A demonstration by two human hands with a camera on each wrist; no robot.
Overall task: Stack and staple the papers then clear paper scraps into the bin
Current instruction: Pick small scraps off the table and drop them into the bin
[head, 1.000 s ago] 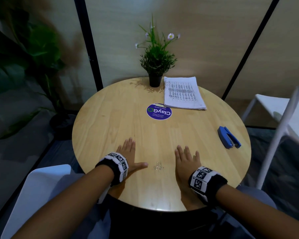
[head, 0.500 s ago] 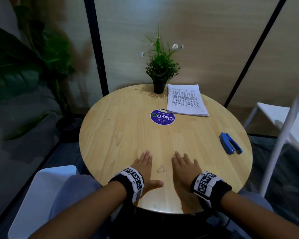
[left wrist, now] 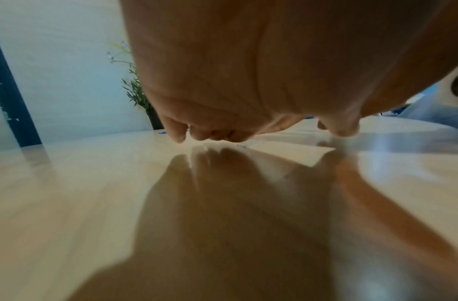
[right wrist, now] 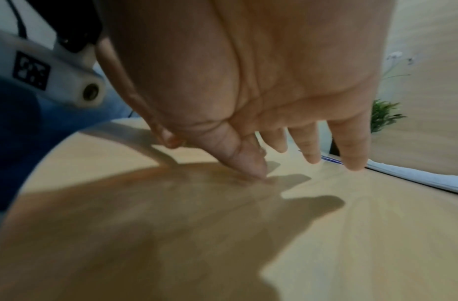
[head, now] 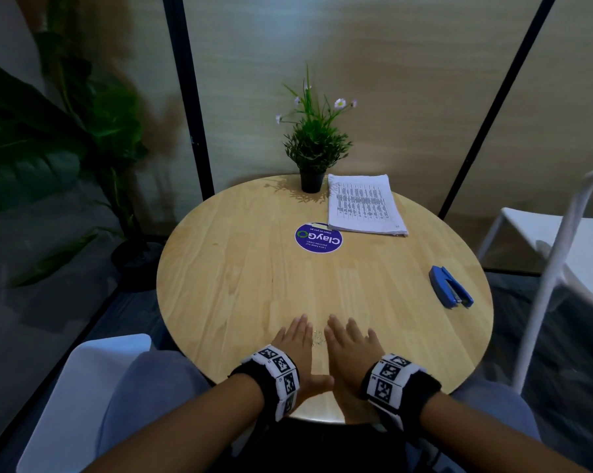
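A small heap of pale scraps point(head: 317, 337) lies near the front edge of the round wooden table point(head: 240, 274). My left hand point(head: 297, 339) lies flat on the wood just left of the heap, and my right hand point(head: 349, 341) lies flat just right of it, fingers straight. In the right wrist view the right hand point(right wrist: 287, 154) has its thumb tip on the wood. A stack of printed papers point(head: 363, 206) rests at the far side. The blue stapler point(head: 450, 286) lies at the right.
A small potted plant point(head: 314, 148) stands at the table's far edge beside the papers. A round purple sticker point(head: 318, 237) marks the table's middle. White chairs stand at the right point(head: 561, 233) and near left point(head: 83, 387). No bin shows.
Both hands have slid inward along the table toward the heap of scraps, narrowing the gap between them. The head view has tilted and drawn back.
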